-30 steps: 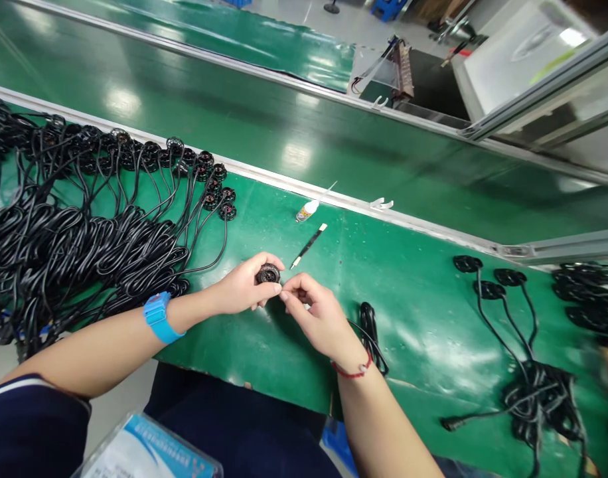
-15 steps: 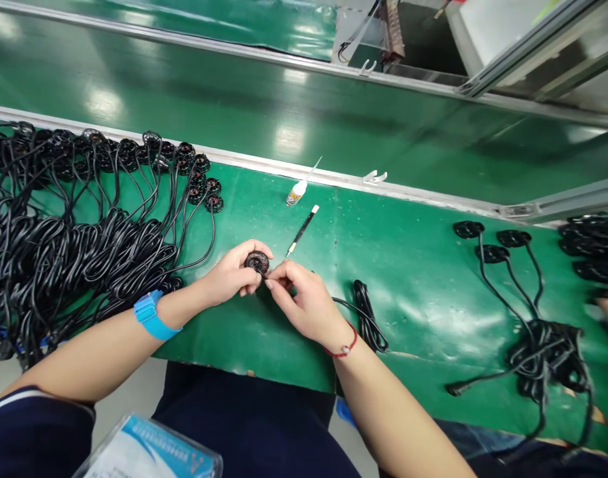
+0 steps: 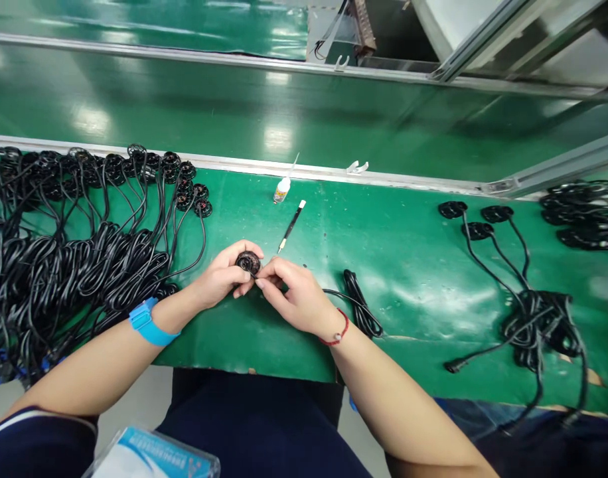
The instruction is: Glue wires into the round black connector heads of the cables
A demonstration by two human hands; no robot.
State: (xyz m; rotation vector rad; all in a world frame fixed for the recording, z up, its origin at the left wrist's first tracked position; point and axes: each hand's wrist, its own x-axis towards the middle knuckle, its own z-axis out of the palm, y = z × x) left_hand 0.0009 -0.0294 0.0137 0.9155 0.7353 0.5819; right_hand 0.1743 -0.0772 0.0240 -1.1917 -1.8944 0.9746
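Note:
Between the thumb and fingers of my left hand (image 3: 225, 273) is a small round black housing (image 3: 247, 262), its open face turned up. My right hand (image 3: 297, 295) pinches the black cable (image 3: 340, 292) close beside the housing. From under that hand the cable runs right to a bundled coil (image 3: 361, 305) on the green table. Just beyond my hands lies a thin black tool with a white end (image 3: 293, 226), its pale tip toward me. Farther back is a small white bottle (image 3: 282, 190) with a long thin nozzle. My fingers hide the spot where cable and housing meet.
A large heap of black cables (image 3: 75, 265) with round housings covers the left side of the table. Several more cabled housings (image 3: 537, 332) lie at the right, with another black pile (image 3: 583, 212) behind. A white-edged rail (image 3: 224, 162) runs along the back.
The whole view has shifted, so the table things appear slightly to the left. Both hands keep the same hold on housing and cable. Another person's hand at the right edge has left the view.

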